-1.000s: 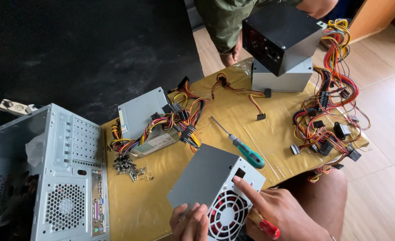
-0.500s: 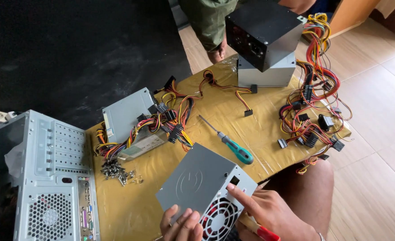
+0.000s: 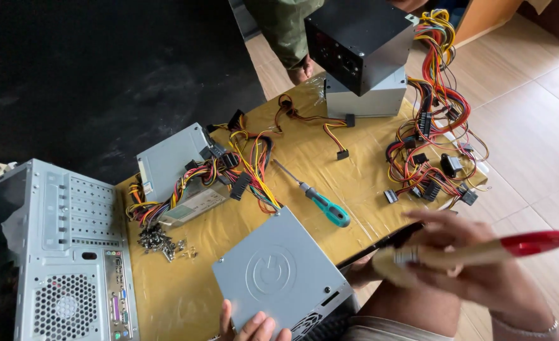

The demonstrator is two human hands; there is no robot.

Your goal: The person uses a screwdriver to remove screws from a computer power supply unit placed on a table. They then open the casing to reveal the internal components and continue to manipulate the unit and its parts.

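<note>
The right hand [image 3: 475, 265] grips a red-handled brush [image 3: 481, 251], its long axis running left-right, bristles pointing left toward the grey power supply [image 3: 279, 278], whose near edge the left hand [image 3: 251, 325] fingers clasp.

A grey power supply unit [image 3: 284, 276] was steadied on a yellow-covered table [image 3: 368, 183] by the left hand [image 3: 254, 325], while a red-handled brush [image 3: 475, 251] was gripped in the blurred right hand [image 3: 475, 271]; a green screwdriver [image 3: 314, 202] lay nearby.
</note>
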